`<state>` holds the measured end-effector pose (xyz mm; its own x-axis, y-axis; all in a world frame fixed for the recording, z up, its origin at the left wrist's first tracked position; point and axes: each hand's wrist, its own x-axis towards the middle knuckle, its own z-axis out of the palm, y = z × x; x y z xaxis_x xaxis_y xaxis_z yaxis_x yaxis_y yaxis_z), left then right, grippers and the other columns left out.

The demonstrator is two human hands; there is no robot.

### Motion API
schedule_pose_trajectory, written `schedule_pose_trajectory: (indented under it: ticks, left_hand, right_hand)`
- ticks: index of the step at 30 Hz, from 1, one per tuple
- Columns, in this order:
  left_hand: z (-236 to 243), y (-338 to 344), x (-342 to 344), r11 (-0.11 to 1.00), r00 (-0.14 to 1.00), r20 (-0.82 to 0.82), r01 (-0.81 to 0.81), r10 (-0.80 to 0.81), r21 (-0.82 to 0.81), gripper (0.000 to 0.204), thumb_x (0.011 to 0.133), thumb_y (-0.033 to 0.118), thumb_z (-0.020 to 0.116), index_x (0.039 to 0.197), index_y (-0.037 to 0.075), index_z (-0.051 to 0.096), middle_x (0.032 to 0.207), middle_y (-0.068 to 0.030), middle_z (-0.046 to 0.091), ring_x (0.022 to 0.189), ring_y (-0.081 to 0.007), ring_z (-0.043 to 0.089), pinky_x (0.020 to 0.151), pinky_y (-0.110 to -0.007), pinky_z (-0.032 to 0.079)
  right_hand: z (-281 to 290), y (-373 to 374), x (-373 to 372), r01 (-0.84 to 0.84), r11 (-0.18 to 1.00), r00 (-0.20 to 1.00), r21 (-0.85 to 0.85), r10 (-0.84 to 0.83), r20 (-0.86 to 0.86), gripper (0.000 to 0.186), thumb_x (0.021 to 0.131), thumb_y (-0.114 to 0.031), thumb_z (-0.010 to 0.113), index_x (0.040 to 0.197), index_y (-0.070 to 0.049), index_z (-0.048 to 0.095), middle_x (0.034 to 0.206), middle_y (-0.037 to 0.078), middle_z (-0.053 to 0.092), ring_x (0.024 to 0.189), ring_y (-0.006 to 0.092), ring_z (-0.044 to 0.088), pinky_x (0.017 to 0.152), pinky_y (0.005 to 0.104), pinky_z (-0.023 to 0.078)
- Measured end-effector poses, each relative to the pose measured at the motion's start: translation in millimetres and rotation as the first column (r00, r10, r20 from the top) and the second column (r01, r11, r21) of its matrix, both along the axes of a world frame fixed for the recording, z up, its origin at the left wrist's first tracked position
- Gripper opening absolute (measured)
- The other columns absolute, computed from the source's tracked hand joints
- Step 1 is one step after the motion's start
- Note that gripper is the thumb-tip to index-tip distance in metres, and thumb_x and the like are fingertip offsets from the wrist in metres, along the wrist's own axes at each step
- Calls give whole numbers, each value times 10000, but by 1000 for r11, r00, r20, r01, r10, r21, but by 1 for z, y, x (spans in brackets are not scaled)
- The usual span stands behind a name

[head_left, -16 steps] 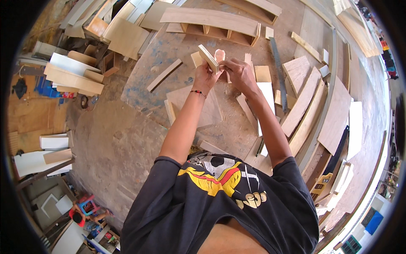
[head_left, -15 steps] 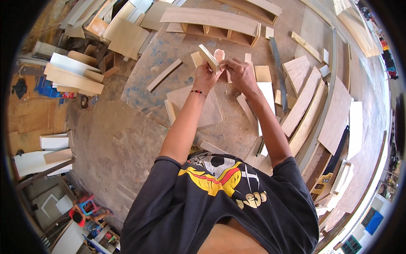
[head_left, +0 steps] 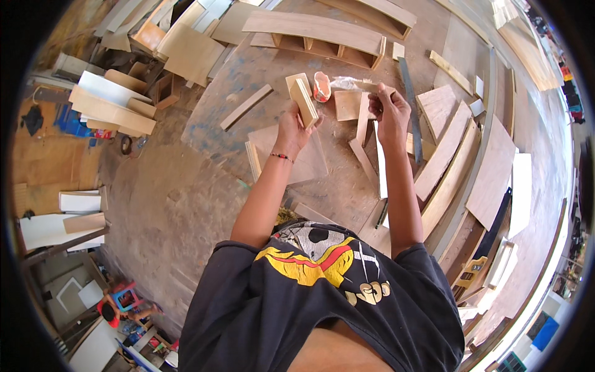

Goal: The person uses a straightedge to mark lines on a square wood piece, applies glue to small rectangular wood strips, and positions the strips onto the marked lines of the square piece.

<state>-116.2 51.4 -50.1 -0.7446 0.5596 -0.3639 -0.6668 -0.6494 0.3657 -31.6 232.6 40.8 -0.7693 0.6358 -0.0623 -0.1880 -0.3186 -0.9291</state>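
Note:
My left hand (head_left: 294, 131) is closed around a short, thick strip of layered plywood (head_left: 304, 103), tilted upright above the workbench. Beyond it stands an orange-pink cup (head_left: 321, 86) with a pale rim. My right hand (head_left: 392, 115) is raised to the right, its thumb and fingers pinched together; what they hold, if anything, is too small to make out. By those fingertips lie crumpled clear plastic (head_left: 348, 82) and a thin tan strip. Below them are a square wood piece (head_left: 347, 105) and a narrow upright-looking wood strip (head_left: 362, 118).
A long wooden frame with compartments (head_left: 313, 26) lies at the far side. A dark flat bar (head_left: 410, 105) and several boards (head_left: 455, 161) lie to the right. A loose wood strip (head_left: 246, 107) rests at left. Panels are stacked far left; a person (head_left: 110, 309) sits at lower left.
My right hand has moved away from the plywood strip, to the right and slightly nearer. My left hand still holds the strip, a little lower. The cup and plastic now show more fully.

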Motion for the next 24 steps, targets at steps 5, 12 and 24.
schedule_pose_trajectory:
  ticks: [5,12,24]
  left_hand:
    - [20,-20,33,987,982,110,158,-156,-8,369,962,330,361,907,-2,514,743,-81,527,652,-195,513,538,-283,463]
    - [27,-36,61,972,964,141,210,-224,104,355,961,328,374,845,12,486,658,-38,434,564,-127,430,471,-238,420]
    - [36,-49,74,936,964,121,192,-236,294,290,947,248,413,873,-20,498,683,-54,433,599,-137,423,480,-234,426]
  right_hand:
    - [-10,-31,25,-42,989,999,-140,45,13,208,855,-208,636,770,-19,617,655,52,610,530,85,509,496,223,383]
    - [-19,-53,36,-65,998,996,-15,66,63,229,859,-228,632,809,-5,625,668,52,621,555,87,525,520,220,401]
    - [-16,-65,51,-79,929,991,362,114,-75,159,875,-146,598,885,12,603,772,69,636,687,103,576,638,226,465]
